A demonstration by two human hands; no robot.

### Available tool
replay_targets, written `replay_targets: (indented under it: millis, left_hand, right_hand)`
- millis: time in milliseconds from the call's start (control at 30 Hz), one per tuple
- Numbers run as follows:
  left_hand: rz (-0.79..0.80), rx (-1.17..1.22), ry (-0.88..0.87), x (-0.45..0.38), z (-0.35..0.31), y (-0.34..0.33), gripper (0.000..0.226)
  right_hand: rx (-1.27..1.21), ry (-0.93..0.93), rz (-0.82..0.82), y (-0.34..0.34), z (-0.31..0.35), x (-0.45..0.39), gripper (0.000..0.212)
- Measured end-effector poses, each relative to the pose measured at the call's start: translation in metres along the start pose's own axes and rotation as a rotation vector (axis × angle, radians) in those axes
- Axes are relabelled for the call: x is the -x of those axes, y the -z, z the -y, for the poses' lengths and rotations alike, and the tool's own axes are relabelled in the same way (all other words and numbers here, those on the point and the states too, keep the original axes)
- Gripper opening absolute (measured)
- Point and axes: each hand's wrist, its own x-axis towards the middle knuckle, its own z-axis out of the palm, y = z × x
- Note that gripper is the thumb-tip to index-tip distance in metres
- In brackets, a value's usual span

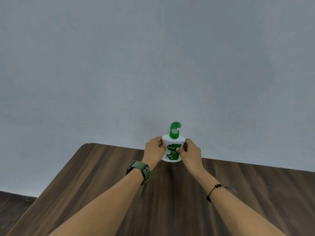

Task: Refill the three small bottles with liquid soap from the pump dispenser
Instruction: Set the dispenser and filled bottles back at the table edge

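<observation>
A white pump dispenser (pixel 172 145) with a green pump head and a green label stands upright near the far edge of the dark wooden table (pixel 102 184). My left hand (pixel 153 150) grips its left side and my right hand (pixel 190 151) grips its right side, thumb across the label. Both arms reach forward from the bottom of the view. No small bottles are in view.
A plain grey wall (pixel 153 65) rises right behind the table's far edge. The table's rounded left corner lies at the upper left, with dark floor (pixel 10 205) beyond it. A green watch sits on my left wrist, a dark bracelet on my right.
</observation>
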Motion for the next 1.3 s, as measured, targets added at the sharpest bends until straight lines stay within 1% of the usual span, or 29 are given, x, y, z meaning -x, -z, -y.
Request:
replay_targets:
  millis: [167, 367, 433, 567, 633, 700, 900, 1100, 1200, 1300]
  left_hand:
    - [0.093, 0.044, 0.038, -0.026, 0.029, -0.014, 0.044]
    - [0.197, 0.065, 0.036, -0.034, 0.039, -0.018, 0.052]
    - [0.198, 0.068, 0.050, -0.030, 0.039, -0.016, 0.052]
    - [0.133, 0.183, 0.180, -0.006, 0.037, -0.001, 0.062]
    - [0.112, 0.243, 0.232, 0.014, 0.035, 0.006, 0.060]
    - [0.124, 0.286, 0.255, 0.037, 0.028, 0.010, 0.059]
    - [0.158, 0.267, 0.215, 0.120, -0.014, 0.019, 0.058]
    - [0.135, 0.228, 0.193, 0.233, -0.034, 0.025, 0.056]
    - [0.119, 0.179, 0.196, 0.302, -0.031, 0.025, 0.055]
    - [0.109, 0.154, 0.218, 0.363, -0.019, 0.023, 0.053]
  right_hand:
    - [0.056, -0.046, 0.009, -0.021, -0.019, -0.022, 0.023]
    - [0.089, -0.108, 0.030, -0.024, -0.022, -0.029, 0.029]
    - [0.079, -0.150, 0.050, -0.021, -0.017, -0.025, 0.034]
    - [0.056, -0.233, 0.025, -0.001, -0.008, -0.002, 0.048]
    - [0.048, -0.248, 0.017, 0.010, -0.002, 0.017, 0.050]
    - [0.042, -0.242, 0.027, 0.019, 0.004, 0.038, 0.048]
    - [0.006, -0.222, 0.059, 0.051, 0.023, 0.110, 0.046]
    - [-0.061, -0.199, 0.088, 0.099, 0.032, 0.216, 0.044]
    - [-0.068, -0.189, 0.122, 0.118, 0.027, 0.278, 0.041]
    - [-0.069, -0.185, 0.132, 0.132, 0.014, 0.333, 0.034]
